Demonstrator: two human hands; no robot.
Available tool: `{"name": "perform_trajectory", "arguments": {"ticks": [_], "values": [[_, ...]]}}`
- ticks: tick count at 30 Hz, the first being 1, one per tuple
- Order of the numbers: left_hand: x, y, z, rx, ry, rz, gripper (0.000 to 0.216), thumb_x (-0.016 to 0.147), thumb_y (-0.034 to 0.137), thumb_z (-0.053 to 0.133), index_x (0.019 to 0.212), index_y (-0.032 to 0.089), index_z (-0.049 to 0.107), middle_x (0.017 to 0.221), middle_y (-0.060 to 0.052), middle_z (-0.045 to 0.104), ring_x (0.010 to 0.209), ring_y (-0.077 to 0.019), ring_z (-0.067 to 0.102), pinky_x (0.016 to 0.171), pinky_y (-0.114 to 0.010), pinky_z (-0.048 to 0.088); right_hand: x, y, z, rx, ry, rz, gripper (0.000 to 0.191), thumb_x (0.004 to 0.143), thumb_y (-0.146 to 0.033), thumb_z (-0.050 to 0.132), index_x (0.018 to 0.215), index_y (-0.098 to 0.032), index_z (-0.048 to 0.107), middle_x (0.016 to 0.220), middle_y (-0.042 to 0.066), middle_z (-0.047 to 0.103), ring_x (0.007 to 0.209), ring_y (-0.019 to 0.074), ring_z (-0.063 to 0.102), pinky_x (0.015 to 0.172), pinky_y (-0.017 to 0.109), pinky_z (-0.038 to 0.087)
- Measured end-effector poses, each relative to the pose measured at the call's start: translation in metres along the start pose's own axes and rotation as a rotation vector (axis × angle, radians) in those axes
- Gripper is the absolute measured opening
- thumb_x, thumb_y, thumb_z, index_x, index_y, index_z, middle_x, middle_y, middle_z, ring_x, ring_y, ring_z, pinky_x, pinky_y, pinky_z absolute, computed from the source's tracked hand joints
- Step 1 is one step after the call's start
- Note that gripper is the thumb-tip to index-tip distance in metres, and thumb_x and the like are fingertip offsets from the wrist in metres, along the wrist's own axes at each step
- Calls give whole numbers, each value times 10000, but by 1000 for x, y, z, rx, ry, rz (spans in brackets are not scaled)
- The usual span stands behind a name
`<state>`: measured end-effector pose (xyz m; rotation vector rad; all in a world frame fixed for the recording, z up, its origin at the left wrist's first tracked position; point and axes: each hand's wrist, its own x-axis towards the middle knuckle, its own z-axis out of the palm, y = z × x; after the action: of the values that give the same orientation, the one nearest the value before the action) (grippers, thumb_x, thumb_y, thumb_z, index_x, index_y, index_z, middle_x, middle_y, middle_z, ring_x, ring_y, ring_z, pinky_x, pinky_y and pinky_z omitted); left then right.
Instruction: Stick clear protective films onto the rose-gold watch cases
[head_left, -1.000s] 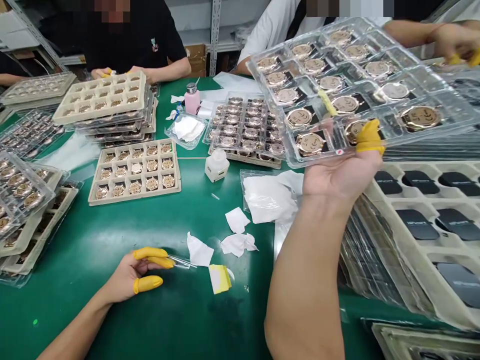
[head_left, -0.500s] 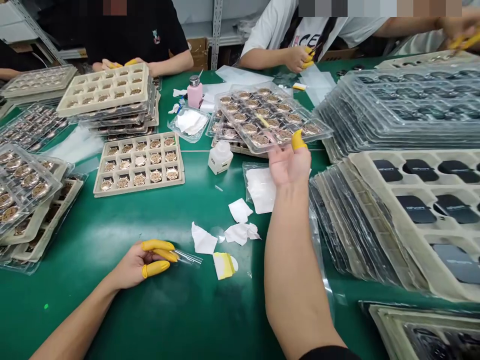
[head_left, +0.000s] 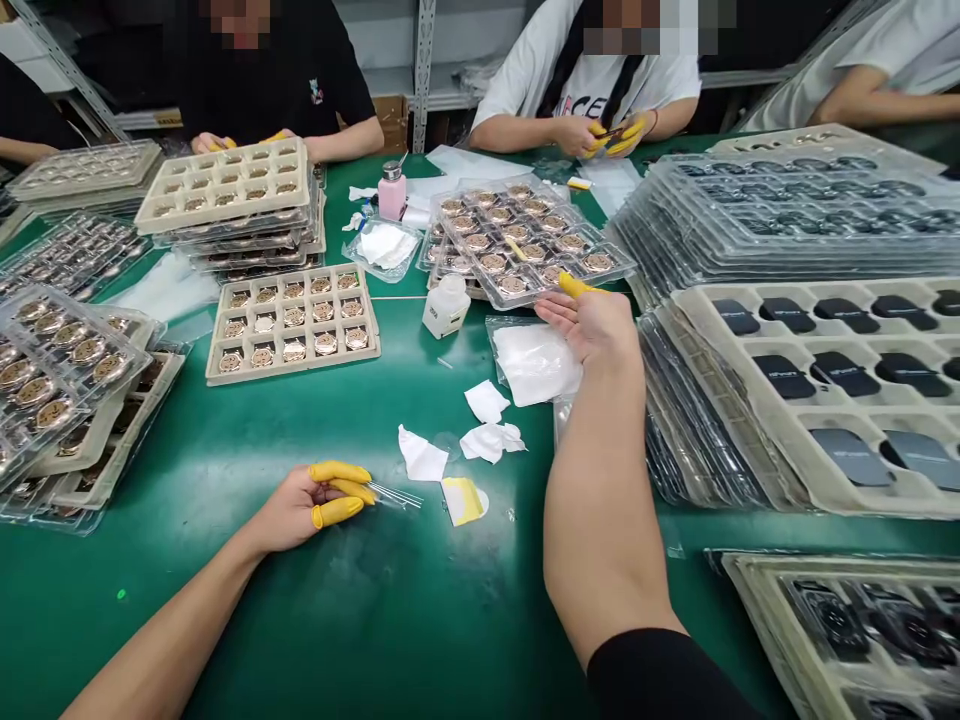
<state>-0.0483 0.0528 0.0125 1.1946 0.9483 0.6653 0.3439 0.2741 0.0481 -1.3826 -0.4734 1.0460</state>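
Observation:
My right hand [head_left: 592, 318] lies palm up and open, holding nothing, just in front of a clear plastic tray of round gold pieces [head_left: 525, 240] that rests on a stack of like trays. Its yellow-capped thumb touches the tray's near edge. My left hand [head_left: 319, 500], with yellow finger cots, rests on the green table [head_left: 300, 430] and pinches a small clear plastic strip [head_left: 394, 494]. Torn white paper scraps [head_left: 487, 420] and a yellow sticker piece [head_left: 461, 500] lie between my hands.
A beige tray of gold pieces [head_left: 292, 320] sits ahead left, more stacks [head_left: 232, 200] behind it. Trays with dark pads [head_left: 825, 370] fill the right. A white bottle [head_left: 442, 305], a pink bottle [head_left: 390, 190] and wipes [head_left: 532, 360] stand mid-table. Other people work across the table.
My right hand carried the clear tray of gold pieces down from in front of me onto the stack, then let go and opened. My left hand stayed put.

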Motion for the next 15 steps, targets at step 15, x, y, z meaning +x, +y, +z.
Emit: {"name": "perform_trajectory", "arguments": {"ticks": [15], "values": [[4, -2, 6, 40, 64, 30, 390, 777, 279, 928, 1112, 151, 773, 1020, -81, 856, 917, -175, 838, 841, -220, 677, 6, 6, 11, 65, 77, -58, 158, 885, -72, 487, 961, -198, 544, 772, 14, 644, 720, 120, 731, 652, 218, 656]]}}
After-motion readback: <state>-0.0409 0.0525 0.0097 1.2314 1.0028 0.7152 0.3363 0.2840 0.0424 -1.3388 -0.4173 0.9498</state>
